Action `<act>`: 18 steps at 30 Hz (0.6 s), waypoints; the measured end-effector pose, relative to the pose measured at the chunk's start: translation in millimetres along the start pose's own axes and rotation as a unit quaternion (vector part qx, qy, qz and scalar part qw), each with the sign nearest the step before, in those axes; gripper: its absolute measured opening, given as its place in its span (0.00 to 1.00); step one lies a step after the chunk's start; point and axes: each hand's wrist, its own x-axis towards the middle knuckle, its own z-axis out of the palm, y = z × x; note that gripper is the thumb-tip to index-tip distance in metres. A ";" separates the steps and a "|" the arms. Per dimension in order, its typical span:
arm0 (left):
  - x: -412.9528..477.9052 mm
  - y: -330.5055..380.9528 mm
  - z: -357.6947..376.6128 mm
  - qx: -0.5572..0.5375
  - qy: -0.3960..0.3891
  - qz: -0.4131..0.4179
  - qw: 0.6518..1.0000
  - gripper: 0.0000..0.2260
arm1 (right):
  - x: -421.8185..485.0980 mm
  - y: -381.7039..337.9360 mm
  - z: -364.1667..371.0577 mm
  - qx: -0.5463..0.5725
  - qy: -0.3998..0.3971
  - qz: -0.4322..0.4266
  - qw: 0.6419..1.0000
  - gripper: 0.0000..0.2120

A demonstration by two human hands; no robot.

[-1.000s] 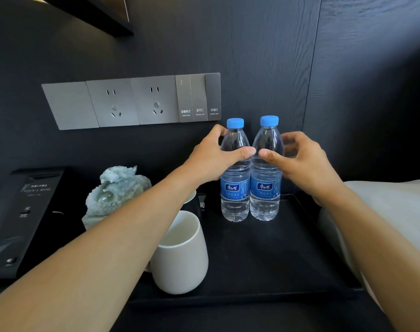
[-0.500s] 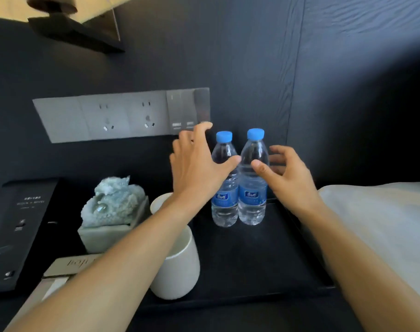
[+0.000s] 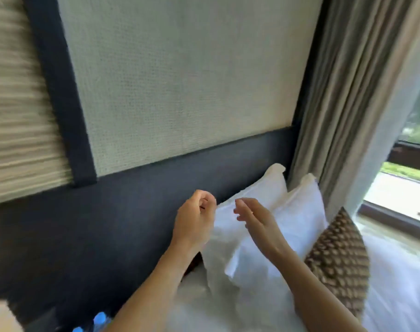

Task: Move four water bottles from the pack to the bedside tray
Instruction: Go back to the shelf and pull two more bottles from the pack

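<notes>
Two blue bottle caps (image 3: 99, 317) show blurred at the bottom left edge, under my left forearm; the bottles' bodies and the tray are out of frame. My left hand (image 3: 195, 219) hangs in front of the dark headboard with its fingers loosely curled and nothing in it. My right hand (image 3: 257, 221) is raised over the white pillows, fingers apart, also holding nothing. The two hands are a short gap apart. No pack of bottles is in view.
White pillows (image 3: 283, 212) lean against the dark headboard (image 3: 108, 224). A brown patterned cushion (image 3: 338, 255) stands to their right on the white bed. Grey curtains (image 3: 348, 104) and a window (image 3: 405, 178) are at the right. A pale woven wall panel (image 3: 180, 80) fills the top.
Both hands have let go of the two bottles on the tray and lifted away. The view has swung right and up, from the bedside table to the headboard, pillows and window.
</notes>
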 end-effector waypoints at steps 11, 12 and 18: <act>-79.9 432.1 82.3 0.118 -0.317 0.264 0.903 0.30 | -196.3 -275.8 -373.6 -0.308 0.236 0.058 0.920 0.37; -111.4 465.0 95.2 0.100 -0.353 0.288 0.884 0.29 | -236.5 -289.7 -397.3 -0.324 0.267 0.075 0.904 0.39; -355.7 616.5 161.2 0.005 -0.461 0.449 0.765 0.20 | -516.2 -351.6 -514.4 -0.352 0.460 0.175 0.796 0.41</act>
